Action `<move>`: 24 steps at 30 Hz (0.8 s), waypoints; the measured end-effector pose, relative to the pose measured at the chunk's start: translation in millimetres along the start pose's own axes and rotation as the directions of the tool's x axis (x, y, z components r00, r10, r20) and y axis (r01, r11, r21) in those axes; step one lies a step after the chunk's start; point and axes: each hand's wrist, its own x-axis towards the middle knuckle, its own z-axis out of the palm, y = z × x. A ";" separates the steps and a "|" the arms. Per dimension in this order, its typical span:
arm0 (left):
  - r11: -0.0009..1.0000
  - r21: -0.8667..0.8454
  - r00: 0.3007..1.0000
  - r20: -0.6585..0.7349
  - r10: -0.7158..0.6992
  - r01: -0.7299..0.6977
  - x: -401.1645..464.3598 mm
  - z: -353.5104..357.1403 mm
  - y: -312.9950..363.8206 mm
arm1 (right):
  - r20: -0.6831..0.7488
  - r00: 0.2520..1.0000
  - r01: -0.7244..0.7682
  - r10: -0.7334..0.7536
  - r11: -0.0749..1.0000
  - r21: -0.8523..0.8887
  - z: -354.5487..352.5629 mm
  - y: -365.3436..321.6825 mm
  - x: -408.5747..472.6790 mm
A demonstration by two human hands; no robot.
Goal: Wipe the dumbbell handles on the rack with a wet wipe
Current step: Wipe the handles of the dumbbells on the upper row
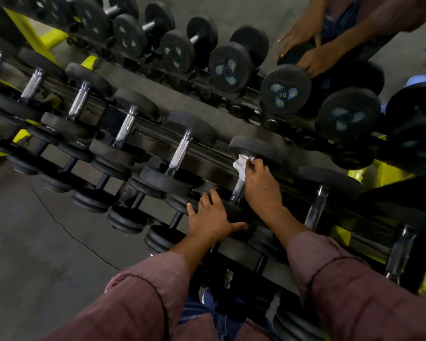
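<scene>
Dumbbells crowd the rack (123, 119) head to head; only the slots over each metal handle (180, 153) admit a hand. The concrete floor (35, 242) near left lies open. A mirror (231, 16) closes the far side.

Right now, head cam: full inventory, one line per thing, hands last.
dumbbells: many, black heads with metal handles, in rows along the rack
rack: one, black rails on a yellow frame, running diagonally across the view
wet wipe: one, white, wrapped on the far end of a dumbbell handle
floor: grey, cracked, lower left
mirror: behind the rack, reflecting the dumbbells and the person
sleeves: two, maroon, rolled, bottom of view
left hand: rests spread on the near head of that dumbbell
right hand: grips the wet wipe around the handle
</scene>
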 end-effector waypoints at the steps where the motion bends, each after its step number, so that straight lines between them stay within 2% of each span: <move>1: 1.000 0.000 1.000 -0.005 0.000 0.000 0.1 0.0 0.2 | -0.002 1.000 -0.029 0.029 0.997 0.072 2.2 -1.1 -2.6; 5: 1.000 0.000 1.000 -0.002 -0.003 0.003 1.5 0.7 0.2 | 0.038 0.976 -0.212 0.213 0.904 0.370 3.7 -11.3 -7.1; 7: 1.000 -0.004 1.000 -0.002 0.002 -0.002 1.8 0.3 0.6 | 0.091 0.935 -0.341 0.342 0.799 0.495 -1.2 -18.0 -3.8; 9: 1.000 -0.012 1.000 -0.005 0.008 -0.008 2.1 0.5 -0.1 | 0.202 0.868 -0.480 0.454 0.662 0.576 -6.1 -20.1 4.9; 11: 1.000 -0.017 1.000 -0.005 0.007 -0.007 2.5 1.1 -1.0 | 0.299 0.808 -0.569 0.507 0.545 0.615 -7.3 -18.0 15.2; 13: 1.000 -0.014 1.000 -0.007 0.005 -0.005 2.8 1.6 -1.5 | 0.345 0.786 -0.588 0.512 0.450 0.672 -2.7 -13.2 20.7; 17: 1.000 -0.004 1.000 -0.008 0.009 -0.009 2.0 1.0 -0.7 | 0.448 0.760 -0.622 0.470 0.328 0.711 12.3 3.7 14.0; 21: 1.000 0.006 1.000 0.009 0.014 -0.014 0.8 -1.1 -0.2 | 0.537 0.755 -0.648 0.377 0.306 0.697 22.8 16.8 7.6; 24: 1.000 0.008 1.000 0.013 0.014 -0.014 0.3 -2.1 0.9 | 0.484 0.788 -0.595 0.380 0.273 0.756 23.9 17.9 13.9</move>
